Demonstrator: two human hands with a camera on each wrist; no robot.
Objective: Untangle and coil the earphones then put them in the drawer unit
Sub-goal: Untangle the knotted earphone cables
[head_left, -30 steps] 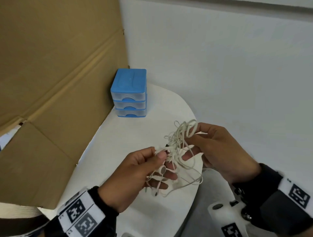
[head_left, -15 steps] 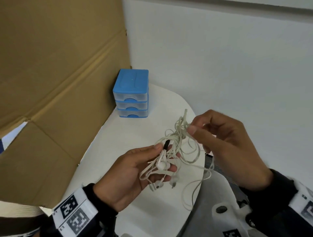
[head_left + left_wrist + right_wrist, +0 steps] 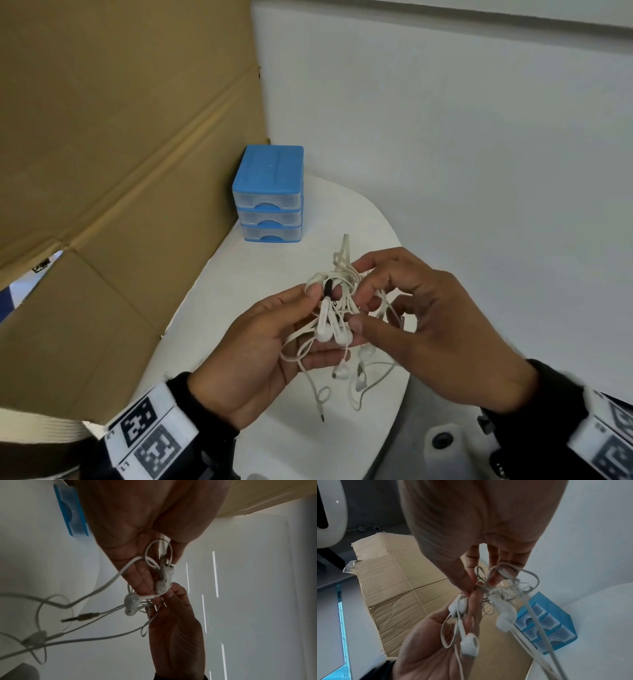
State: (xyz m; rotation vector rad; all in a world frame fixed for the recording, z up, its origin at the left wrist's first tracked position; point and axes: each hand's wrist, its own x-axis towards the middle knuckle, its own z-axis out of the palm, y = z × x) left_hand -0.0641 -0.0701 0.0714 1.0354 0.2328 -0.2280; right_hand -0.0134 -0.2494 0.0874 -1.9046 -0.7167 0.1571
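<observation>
Your left fingers (image 3: 313, 293) are curled round the earphones (image 3: 337, 308): thumb and forefinger pinch the cord bundle near its dark collar, and the lower fingers cradle two white buds against the palm. This reads as an anchoring hold, keeping the mass steady so the other hand can work. Your right fingers (image 3: 358, 323) pinch loops at the upper side of the same knot; the right wrist view shows thumb and forefinger closed on strands at the heart of the tangle, the remaining fingers threaded through loops above it. In my judgement that hand is picking for a free strand.

Your left hand (image 3: 263, 353) sits palm-up, your right hand (image 3: 442, 339) palm-down over it, the two nearly touching. The earphones are held in the air between them, above the near edge of the white counter (image 3: 260, 274), resting on nothing.

The bundle has no clean long axis. Its bulk runs roughly upright in the head view: one flat loop stands up toward the far wall, while loose cords, two further buds and the plug (image 3: 322, 416) hang down toward you. More than one pair may be knotted together; I cannot tell.

The blue drawer unit (image 3: 269, 195) stands well apart at the counter's far corner, beside the cardboard (image 3: 120, 154), all three drawers closed. Untangling is not yet done; coiling is not begun.
</observation>
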